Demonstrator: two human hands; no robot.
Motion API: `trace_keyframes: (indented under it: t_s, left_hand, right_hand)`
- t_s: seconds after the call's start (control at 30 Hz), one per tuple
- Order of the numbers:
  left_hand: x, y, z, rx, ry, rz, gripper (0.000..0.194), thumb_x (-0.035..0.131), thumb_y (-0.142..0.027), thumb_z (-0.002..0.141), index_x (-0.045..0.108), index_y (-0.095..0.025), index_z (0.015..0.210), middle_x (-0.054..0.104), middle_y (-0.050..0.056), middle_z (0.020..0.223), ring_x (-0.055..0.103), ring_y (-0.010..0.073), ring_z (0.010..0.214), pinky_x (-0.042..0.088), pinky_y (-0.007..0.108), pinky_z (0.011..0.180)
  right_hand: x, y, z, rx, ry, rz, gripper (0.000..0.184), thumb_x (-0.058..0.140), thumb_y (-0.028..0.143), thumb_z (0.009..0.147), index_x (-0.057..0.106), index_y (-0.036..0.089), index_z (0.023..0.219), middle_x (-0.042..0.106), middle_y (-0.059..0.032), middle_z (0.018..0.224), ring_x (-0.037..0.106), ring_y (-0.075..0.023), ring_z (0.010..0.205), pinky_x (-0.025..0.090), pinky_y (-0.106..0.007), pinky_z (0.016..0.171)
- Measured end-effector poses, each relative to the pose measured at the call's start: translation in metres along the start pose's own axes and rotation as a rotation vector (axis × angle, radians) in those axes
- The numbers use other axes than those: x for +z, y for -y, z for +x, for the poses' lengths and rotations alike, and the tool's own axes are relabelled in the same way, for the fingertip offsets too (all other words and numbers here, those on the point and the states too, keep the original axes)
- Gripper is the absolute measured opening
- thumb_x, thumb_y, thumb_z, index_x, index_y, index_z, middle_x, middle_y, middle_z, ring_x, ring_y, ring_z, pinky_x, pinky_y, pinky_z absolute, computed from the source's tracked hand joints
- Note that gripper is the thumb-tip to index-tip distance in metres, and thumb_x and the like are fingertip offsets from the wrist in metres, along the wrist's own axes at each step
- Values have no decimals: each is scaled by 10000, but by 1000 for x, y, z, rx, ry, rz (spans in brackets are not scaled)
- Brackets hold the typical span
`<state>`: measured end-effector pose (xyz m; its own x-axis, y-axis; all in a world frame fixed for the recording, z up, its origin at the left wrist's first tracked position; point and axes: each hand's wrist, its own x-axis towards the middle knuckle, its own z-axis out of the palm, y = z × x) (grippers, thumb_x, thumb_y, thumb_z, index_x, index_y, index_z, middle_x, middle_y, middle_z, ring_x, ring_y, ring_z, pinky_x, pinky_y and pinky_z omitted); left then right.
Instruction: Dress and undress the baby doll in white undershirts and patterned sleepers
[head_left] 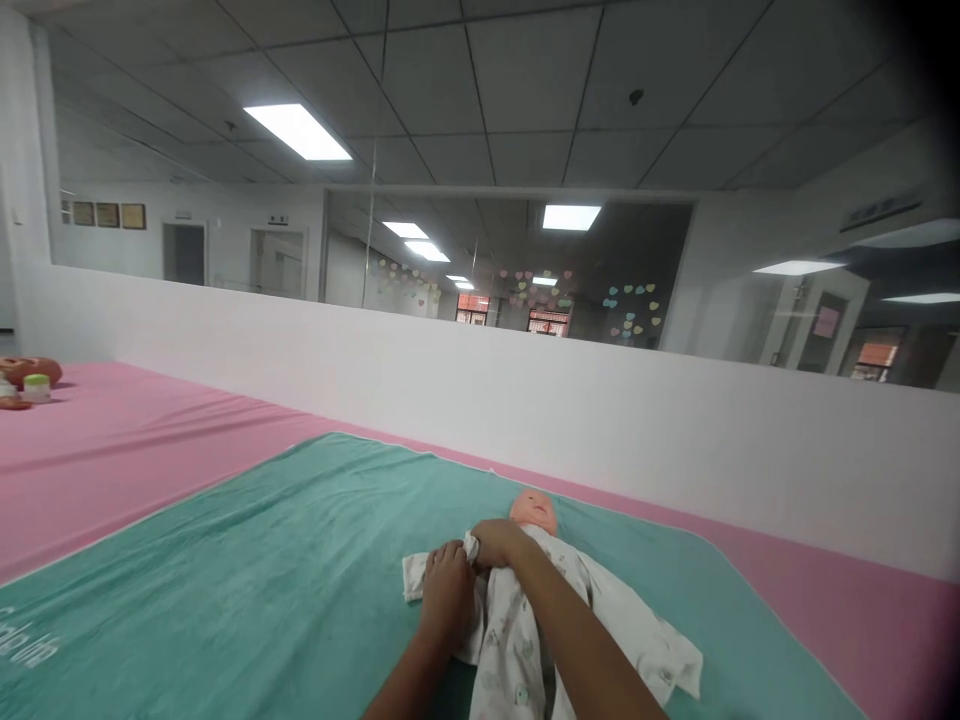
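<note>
A baby doll [534, 512] lies on its back on a teal blanket [262, 580], dressed in a white patterned garment [510, 650]. My left hand [448, 590] rests on the garment's left sleeve with fingers curled over the cloth. My right hand [491, 543] is closed, pinching a fold of the white cloth near the doll's shoulder, just below its head. The right forearm crosses over the doll's body and hides its middle.
The blanket lies on a pink-covered surface [112, 440] running along a low white wall [600, 410] with glass above. At the far left stand a small jar [36, 387] and brown round objects [30, 368].
</note>
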<state>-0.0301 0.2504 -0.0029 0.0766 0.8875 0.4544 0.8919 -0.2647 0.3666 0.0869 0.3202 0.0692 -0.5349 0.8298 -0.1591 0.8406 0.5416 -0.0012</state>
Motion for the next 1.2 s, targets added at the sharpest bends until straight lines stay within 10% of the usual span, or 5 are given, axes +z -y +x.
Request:
trace_keyframes:
  t_s: [0.3, 0.77, 1.07, 1.2]
  left_hand:
    - [-5, 6, 0, -165, -77, -133, 259, 321, -229, 847, 560, -172, 930, 575, 67, 981, 498, 196, 949, 311, 306, 802]
    - [-4, 39, 4, -438, -178, -255, 275, 290, -292, 847, 504, -169, 728, 588, 88, 827, 552, 219, 815, 380, 308, 698]
    - [-18, 44, 5, -566, -269, -786, 289, 288, -369, 842, 507, -185, 880, 627, 67, 969, 595, 180, 901, 458, 263, 753]
    - [-17, 41, 3, -522, -163, -675, 274, 321, -371, 824, 523, -196, 885, 644, 53, 930, 610, 188, 847, 461, 265, 680]
  right_hand:
    - [-13, -4, -27, -46, -105, -49, 515, 515, 632, 651, 624, 260, 990, 664, -67, 973, 609, -275, 893, 449, -376, 723]
    - [-76, -44, -96, -40, -178, 180, 393, 569, 533, 687, 601, 301, 1002, 637, 11, 994, 575, -200, 890, 389, -281, 736]
    - [-18, -1, -44, -81, -111, 22, 442, 554, 567, 673, 600, 281, 1006, 639, -42, 1025, 598, -244, 887, 433, -338, 703]
    - [5, 23, -21, -57, -139, 8, 485, 548, 598, 659, 603, 269, 1011, 642, -61, 1028, 589, -268, 935, 431, -381, 766]
